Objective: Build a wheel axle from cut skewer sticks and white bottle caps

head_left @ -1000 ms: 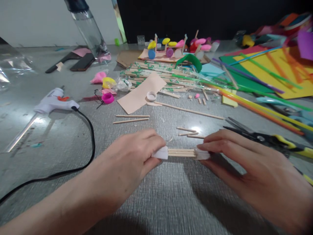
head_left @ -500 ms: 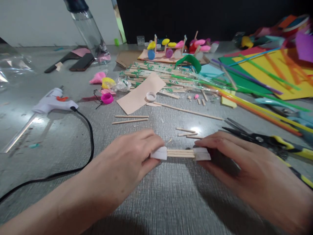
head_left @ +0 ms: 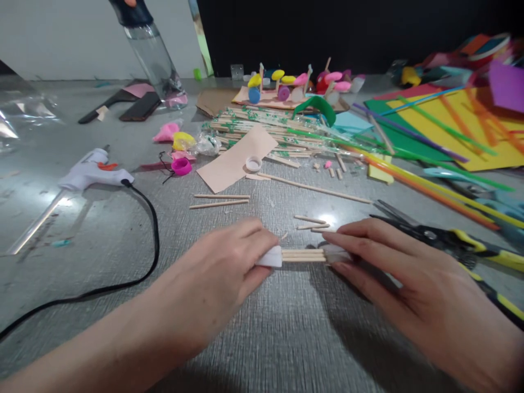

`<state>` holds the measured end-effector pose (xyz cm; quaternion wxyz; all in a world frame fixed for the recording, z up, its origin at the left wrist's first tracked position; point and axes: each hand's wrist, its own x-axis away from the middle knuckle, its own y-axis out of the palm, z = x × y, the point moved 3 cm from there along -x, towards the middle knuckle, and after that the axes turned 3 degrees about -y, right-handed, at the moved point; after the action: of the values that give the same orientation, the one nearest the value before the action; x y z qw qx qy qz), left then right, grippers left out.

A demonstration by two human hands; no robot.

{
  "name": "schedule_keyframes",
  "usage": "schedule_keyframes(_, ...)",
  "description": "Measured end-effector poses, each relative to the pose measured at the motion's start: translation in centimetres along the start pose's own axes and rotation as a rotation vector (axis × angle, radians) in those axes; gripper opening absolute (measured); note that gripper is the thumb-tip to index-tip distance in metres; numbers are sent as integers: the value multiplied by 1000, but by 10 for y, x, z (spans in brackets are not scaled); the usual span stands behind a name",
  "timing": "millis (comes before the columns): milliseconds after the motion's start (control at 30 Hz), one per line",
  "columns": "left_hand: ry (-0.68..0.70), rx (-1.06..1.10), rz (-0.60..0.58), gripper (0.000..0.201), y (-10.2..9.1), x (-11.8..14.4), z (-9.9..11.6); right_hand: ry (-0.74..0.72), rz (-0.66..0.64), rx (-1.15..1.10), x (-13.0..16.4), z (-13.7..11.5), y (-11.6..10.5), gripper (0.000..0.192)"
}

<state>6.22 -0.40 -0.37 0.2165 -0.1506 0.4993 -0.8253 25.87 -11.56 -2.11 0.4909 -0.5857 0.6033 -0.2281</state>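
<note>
Several short wooden sticks (head_left: pixel 303 255) lie side by side, joining two small white end pieces just over the table. My left hand (head_left: pixel 229 267) grips the left white end piece (head_left: pixel 271 256) between thumb and fingers. At the other end, my right hand (head_left: pixel 393 278) has its thumb and fingers around the right white end piece (head_left: pixel 333 253), which they partly cover. Short cut sticks (head_left: pixel 311 225) lie just behind, and two longer sticks (head_left: pixel 221 200) rest beyond my left hand. Scissors with black and yellow handles (head_left: pixel 442 237) lie beside my right hand.
A white glue gun (head_left: pixel 92 172) lies left, its black cord (head_left: pixel 154 234) curving towards my left forearm. Farther back are a pink paper strip (head_left: pixel 237 161), wrapped sticks (head_left: pixel 245 123) and a water bottle (head_left: pixel 158 60). Coloured straws (head_left: pixel 426 183) and paper sheets (head_left: pixel 458 120) spread right.
My right fingers have closed farther over the right white end piece, so less of it shows. My left hand has shifted slightly right. The sticks between them stay nearly in place.
</note>
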Motion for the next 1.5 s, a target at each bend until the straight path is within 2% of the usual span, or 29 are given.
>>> schedule_keyframes(300,-18,51,107,12,6,-2,0,-37,55,31,-1,2,2,23)
schedule_keyframes(733,-42,58,77,13,7,-4,2,-56,89,31,-4,2,6,22)
schedule_keyframes(1000,-79,62,46,10,4,-12,2,-44,106,40,-8,10,9,22)
schedule_keyframes(1233,-59,40,76,10,4,-21,-2,-31,123,50,-12,16,10,22)
schedule_keyframes(1367,-35,28,138,12,3,-28,-6,-22,168,71,-17,20,11,24)
schedule_keyframes(1500,-34,33,165,12,0,-23,-3,-25,165,59,-17,17,10,23)
